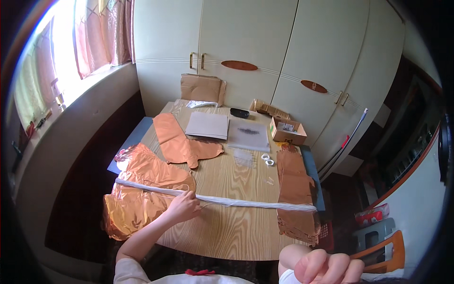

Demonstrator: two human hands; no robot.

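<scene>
A long bundle of white string (pixel 246 203) stretches across the wooden table (pixel 236 236) from left to right. At its middle, my left hand (pixel 183 207) is closed with fingers pinched on the string, and a thin loose strand curves out beside them. My right hand (pixel 331 267) is raised close at the lower right, its fingers curled in; whatever it may hold is hidden. Under the bundle's left part lie shiny copper-coloured foil balloons (pixel 135 213), flat and creased. Its right end rests over a stack of flat copper foil balloons (pixel 292 177).
Farther back are another flat foil balloon (pixel 172 137), a grey-white stack of sheets (pixel 207 124), a clear plastic bag (pixel 248 135), a black tray (pixel 240 113) and a small cardboard box (pixel 287 131). White tape rolls (pixel 267 160) sit right of centre. A wooden chair (pixel 390 253) stands at right.
</scene>
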